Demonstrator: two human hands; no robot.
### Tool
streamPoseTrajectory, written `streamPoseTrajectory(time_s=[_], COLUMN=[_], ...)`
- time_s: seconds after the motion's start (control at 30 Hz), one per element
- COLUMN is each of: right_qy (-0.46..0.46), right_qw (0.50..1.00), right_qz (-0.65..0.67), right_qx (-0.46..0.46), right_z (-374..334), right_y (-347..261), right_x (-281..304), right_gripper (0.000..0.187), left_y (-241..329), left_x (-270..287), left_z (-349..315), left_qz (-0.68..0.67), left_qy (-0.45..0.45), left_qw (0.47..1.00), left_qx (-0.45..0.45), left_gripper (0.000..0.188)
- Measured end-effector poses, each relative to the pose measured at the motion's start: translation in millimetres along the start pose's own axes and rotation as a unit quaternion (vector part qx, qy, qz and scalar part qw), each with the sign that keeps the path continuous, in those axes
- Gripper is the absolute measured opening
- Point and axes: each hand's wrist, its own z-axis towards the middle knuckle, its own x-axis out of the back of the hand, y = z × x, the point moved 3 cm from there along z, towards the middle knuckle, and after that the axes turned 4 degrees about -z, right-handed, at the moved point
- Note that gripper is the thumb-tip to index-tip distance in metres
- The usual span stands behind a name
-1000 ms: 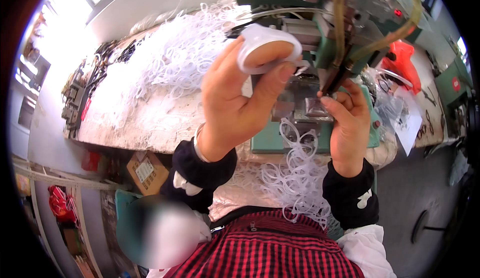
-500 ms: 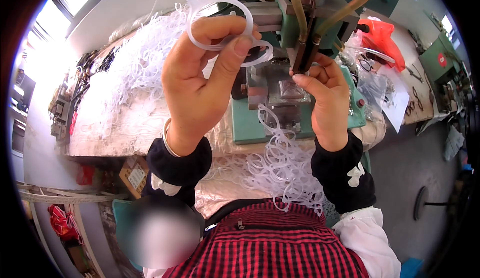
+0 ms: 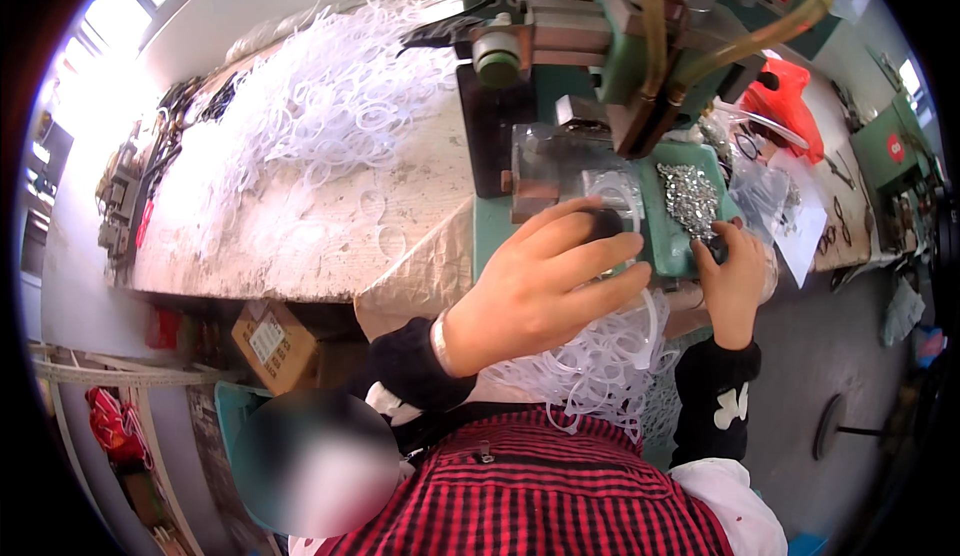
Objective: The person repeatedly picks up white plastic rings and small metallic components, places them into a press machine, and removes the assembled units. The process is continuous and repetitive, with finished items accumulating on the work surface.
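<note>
Left hand (image 3: 548, 284) half-curls by white ring (image 3: 637, 214), right hand (image 3: 733, 274) at green tray (image 3: 672, 250) of metal pieces (image 3: 690, 200), grips unclear.

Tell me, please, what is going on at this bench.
The person's left hand is at a translucent eyeglass frame on a green-based machine, but its grip is unclear. The right hand is at the edge of a green tray of small silvery metal parts. A heap of similar frames lies on the bench to the left.

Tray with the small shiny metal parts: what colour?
Green, slightly bluish tray; best seen in the head view, beside the right hand.
</note>
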Motion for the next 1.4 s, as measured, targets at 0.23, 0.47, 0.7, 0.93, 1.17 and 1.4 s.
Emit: streamPoseTrajectory(time_s=[0.23, 0.47, 0.7, 0.93, 1.17, 1.4], right_qy=[0.091, 0.057, 0.051, 0.012, -0.002, 0.039], right_qw=[0.986, 0.978, 0.972, 0.885, 0.885, 0.885], right_qz=[0.129, 0.09, 0.219, 0.455, 0.463, 0.442], right_qx=[0.046, 0.179, 0.064, -0.095, -0.046, -0.142], right_z=[41.0, 40.6, 30.1, 16.7, 38.2, -11.3], right_y=[-15.3, -37.0, -17.7, 3.2, -25.9, 16.1], right_x=[-23.1, -38.6, -41.9, -48.3, -50.4, -29.3], right_gripper=[0.008, 0.008, 0.016, 0.011, 0.015, 0.014], left_y=[-4.8, -5.8, 13.8, -85.3, -175.4, -170.2], left_x=[8.6, 3.1, 23.0, 123.0, 101.1, 117.4], left_z=[1.3, -4.5, -59.9, -142.9, -220.5, -224.8], left_qz=[-0.033, -0.036, 0.14, 0.27, 0.27, 0.033], left_qy=[-0.035, -0.005, 0.064, 0.114, 0.068, -0.009], left_qw=[0.998, 0.999, 0.982, 0.84, 0.696, 0.764], left_qx=[0.037, 0.031, 0.105, 0.457, 0.662, 0.645], left_gripper=[0.037, 0.031, 0.037, 0.014, 0.028, 0.021])
